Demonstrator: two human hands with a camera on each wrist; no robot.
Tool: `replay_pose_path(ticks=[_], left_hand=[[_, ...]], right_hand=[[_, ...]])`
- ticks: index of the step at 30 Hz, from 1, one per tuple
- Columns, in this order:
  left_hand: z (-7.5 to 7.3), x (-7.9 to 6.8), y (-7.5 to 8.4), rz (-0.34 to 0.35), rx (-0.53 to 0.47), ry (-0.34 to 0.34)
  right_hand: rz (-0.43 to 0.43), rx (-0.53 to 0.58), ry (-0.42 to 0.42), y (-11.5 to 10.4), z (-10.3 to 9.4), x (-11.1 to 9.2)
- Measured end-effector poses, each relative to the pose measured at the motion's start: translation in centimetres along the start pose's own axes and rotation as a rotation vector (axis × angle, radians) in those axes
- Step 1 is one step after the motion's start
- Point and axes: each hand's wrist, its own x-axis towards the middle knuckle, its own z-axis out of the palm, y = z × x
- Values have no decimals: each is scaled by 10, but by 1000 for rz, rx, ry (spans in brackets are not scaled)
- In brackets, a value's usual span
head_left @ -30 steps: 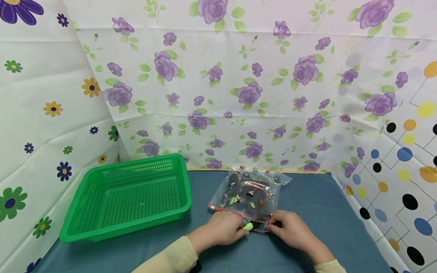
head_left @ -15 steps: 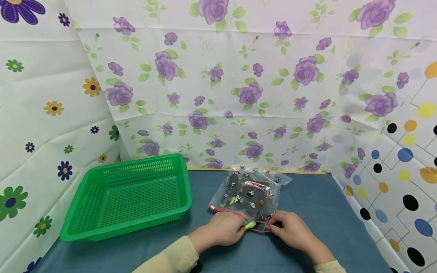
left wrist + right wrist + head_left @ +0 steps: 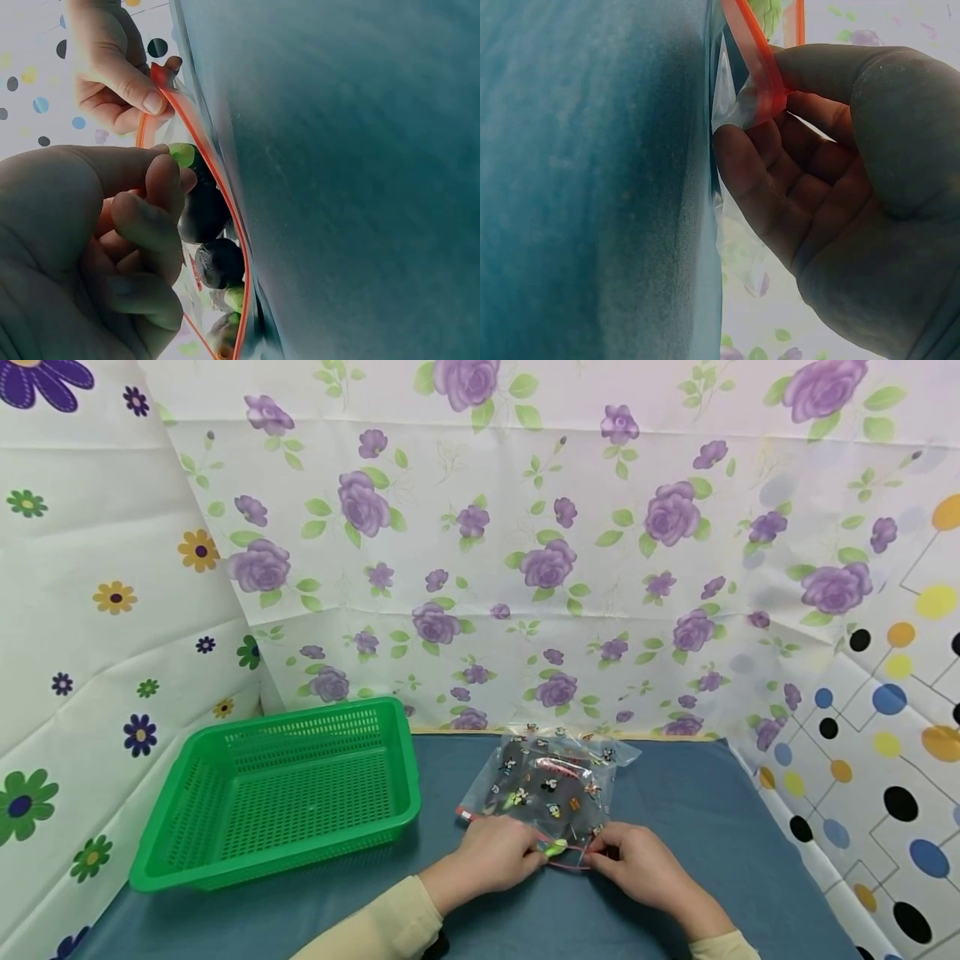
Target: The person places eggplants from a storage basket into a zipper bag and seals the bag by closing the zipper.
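Note:
A clear zip bag [image 3: 555,802] with small cartoon prints and a red zip edge lies on the blue cloth, its mouth parted toward me. My right hand [image 3: 637,864] pinches the right corner of that mouth; the right wrist view shows the red strip [image 3: 769,82] between thumb and fingers. At the opening my left hand [image 3: 498,856] has thumb and fingertips on the light green stem end [image 3: 181,154] of a dark eggplant [image 3: 201,214], which reaches into the bag. Behind it are another dark round piece [image 3: 220,262] and bits of green, partly hidden by the plastic.
A green slotted plastic basket [image 3: 300,852] stands to the left on the blue cloth [image 3: 675,785]. Flower-printed sheets [image 3: 465,643] rise at the back and left, and a dotted sheet [image 3: 892,760] at the right.
The eggplant's green end has shifted slightly right and away from me, into the bag mouth. My left hand has edged forward over the zip edge; the right hand stays in place.

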Motion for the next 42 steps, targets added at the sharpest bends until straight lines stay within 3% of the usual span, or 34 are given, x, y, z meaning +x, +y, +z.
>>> replay_pose_path(ticks=[6, 15, 23, 29, 32, 37, 42], left_hand=[[0, 2, 1, -23, 30, 14], [0, 4, 7, -145, 108, 43], [0, 9, 11, -114, 251, 84], [3, 13, 9, -63, 367, 193], [3, 15, 9, -69, 390, 215], [4, 19, 9, -115, 392, 217], [5, 23, 9, -107, 403, 169]], right_hand=[[-8, 3, 14, 0, 1, 0], [4, -1, 14, -2, 1, 0], [10, -14, 5, -2, 0, 0], [2, -9, 6, -2, 0, 0], [4, -4, 4, -3, 0, 0], [5, 8, 7, -3, 0, 0], [4, 5, 4, -2, 1, 0]])
